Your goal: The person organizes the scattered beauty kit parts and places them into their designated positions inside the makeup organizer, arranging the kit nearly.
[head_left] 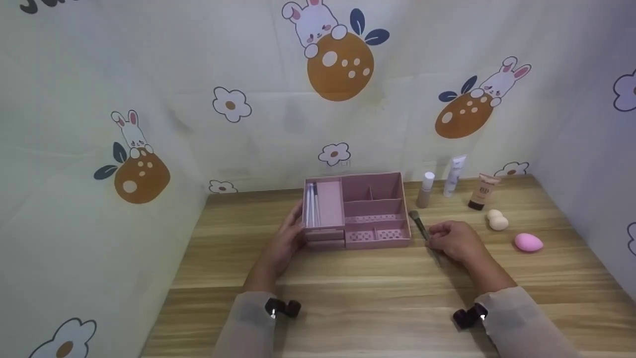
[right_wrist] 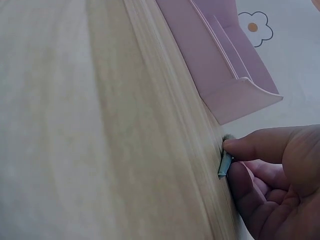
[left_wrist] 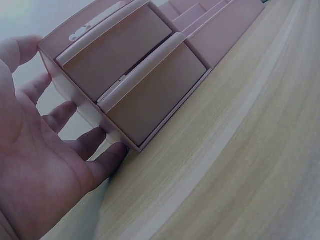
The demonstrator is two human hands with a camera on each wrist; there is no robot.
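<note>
brush just right of organizer; right hand pinches it, thumb against fingers. left hand loosely spread, fingertips touching organizer's left side.

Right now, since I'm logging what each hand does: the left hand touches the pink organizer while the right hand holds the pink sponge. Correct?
Not quite: the right hand holds the makeup brush, not the pink sponge, as the head view shows. The left hand does touch the pink organizer.

Head view from above, facing forward-down, wrist views close, tilted, sharing pink organizer
</note>
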